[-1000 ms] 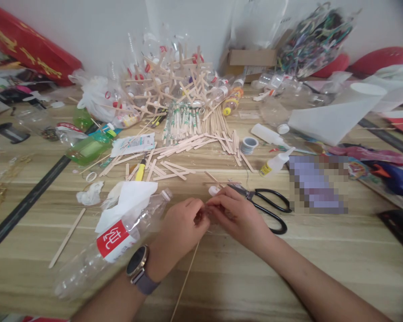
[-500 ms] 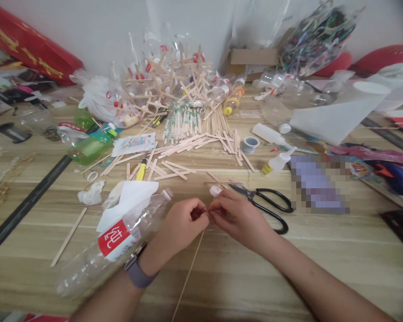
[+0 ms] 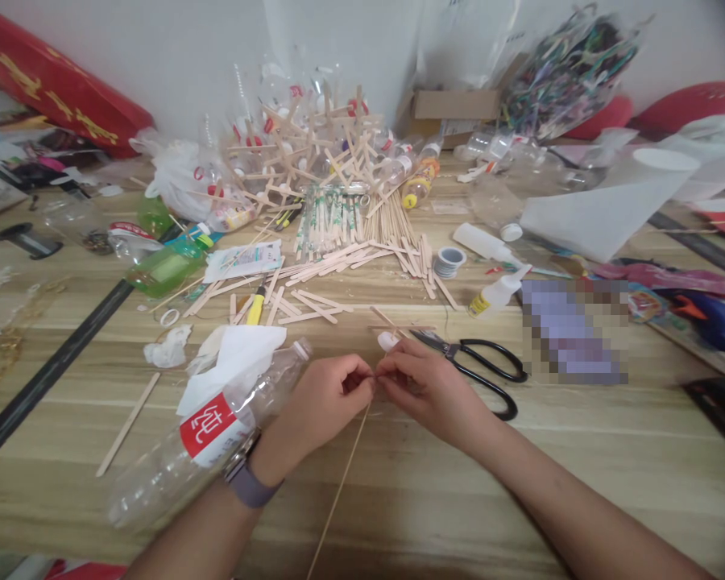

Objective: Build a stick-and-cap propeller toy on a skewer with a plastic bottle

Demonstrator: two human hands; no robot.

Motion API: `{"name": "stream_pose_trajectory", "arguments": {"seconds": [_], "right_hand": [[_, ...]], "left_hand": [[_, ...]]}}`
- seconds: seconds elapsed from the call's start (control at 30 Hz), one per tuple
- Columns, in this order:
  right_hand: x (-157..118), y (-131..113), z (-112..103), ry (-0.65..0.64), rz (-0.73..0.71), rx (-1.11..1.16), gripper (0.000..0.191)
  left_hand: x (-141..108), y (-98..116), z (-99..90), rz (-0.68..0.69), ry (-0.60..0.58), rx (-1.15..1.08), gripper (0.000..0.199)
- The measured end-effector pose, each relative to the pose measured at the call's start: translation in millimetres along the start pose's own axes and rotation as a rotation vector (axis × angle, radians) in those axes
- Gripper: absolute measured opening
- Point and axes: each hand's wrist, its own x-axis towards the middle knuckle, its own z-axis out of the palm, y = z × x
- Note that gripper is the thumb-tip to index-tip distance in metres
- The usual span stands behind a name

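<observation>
A: Hands?
B: Left hand and right hand meet mid-table, fingertips nearly touching. Both narrow, pinched. Whatever sits between the tips is too small to tell.

A: Where's the work?
B: Thin wooden skewer runs from the bottom edge up to the hands, then out of sight behind them. White bottle cap just past the right fingers, two thin sticks crossing beyond it. Can't tell whether the skewer joins the cap.

A: Right side?
B: Black-handled scissors flat just beyond the right hand, blades toward the cap. Yellow-labelled glue bottle upright further back, thread spool behind it to the left.

A: Left?
B: Clear plastic bottle, red-and-white label, on its side next to the left forearm. White paper partly under it. Lone craft stick left of that. Watch with grey strap on the left wrist.

A: Back?
B: Loose craft sticks, then a heap of bottles with stick crosses by the wall.
</observation>
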Motion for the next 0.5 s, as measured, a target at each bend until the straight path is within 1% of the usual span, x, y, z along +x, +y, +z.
{"name": "stream_pose_trajectory", "arguments": {"seconds": [0.2, 0.4, 0.5], "right_hand": [[-0.4, -0.7, -1.8, -0.007, -0.014, -0.004, 0.014], [-1.0, 3.1, 0.0, -0.013, -0.032, -0.03, 0.013], [-1.0, 3.8, 0.3, -0.013, -0.037, -0.038, 0.014]], "left_hand": [[0.6, 2.9, -2.4, 0.012, -0.006, 0.031, 0.022], [0.1, 2.2, -3.1, 0.023, -0.002, 0.035, 0.022], [0.5, 1.6, -4.4, 0.001, -0.009, 0.035, 0.025]]}}
